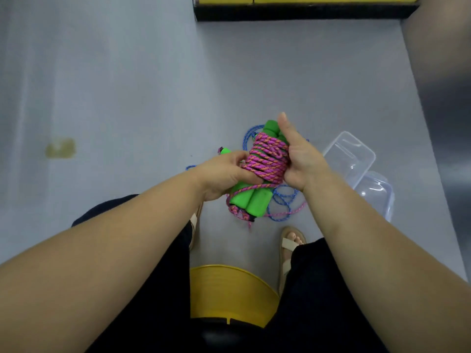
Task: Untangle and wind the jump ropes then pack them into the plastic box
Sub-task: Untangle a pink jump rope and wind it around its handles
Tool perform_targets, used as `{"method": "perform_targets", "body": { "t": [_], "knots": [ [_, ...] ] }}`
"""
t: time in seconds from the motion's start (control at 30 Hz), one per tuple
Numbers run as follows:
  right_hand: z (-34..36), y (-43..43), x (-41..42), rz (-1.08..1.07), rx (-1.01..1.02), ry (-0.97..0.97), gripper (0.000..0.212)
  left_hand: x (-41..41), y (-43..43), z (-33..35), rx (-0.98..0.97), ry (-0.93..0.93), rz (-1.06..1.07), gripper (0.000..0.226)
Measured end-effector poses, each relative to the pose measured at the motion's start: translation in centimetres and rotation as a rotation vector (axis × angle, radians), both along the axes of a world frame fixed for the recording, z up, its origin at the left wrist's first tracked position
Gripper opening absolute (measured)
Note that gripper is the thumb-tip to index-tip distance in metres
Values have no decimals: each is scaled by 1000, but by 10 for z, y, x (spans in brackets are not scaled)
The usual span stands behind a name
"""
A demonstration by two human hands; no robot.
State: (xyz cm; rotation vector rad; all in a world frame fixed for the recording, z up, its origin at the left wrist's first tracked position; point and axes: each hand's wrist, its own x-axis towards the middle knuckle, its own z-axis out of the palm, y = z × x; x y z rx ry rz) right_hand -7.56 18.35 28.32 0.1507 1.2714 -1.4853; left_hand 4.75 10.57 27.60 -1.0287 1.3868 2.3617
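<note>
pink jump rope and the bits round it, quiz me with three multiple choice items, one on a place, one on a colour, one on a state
1. Where is the plastic box? A in the lap; B on the floor beyond the right hand; C on a shelf.
2. What colour are the handles under the pink rope? A green; B yellow; C black.
3. How is the blue rope? A wound tight; B packed in the box; C loose on the floor.
Answers: 1 B, it lies on the grey floor right of that hand. 2 A, green shows at both ends of the coil. 3 C, its loops sprawl below the bundle.
</note>
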Motion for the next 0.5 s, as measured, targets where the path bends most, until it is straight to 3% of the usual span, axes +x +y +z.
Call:
{"method": "perform_targets", "body": {
  "t": [0.27,0.5],
  "knots": [
    [-37,-44,-37,15,-14,-78,35,-25,-43,-30,112,66,-27,61],
    [-79,-61,-47,-101,42,-187,43,-39,-66,-56,102,-65,-80,17]
  ]
}}
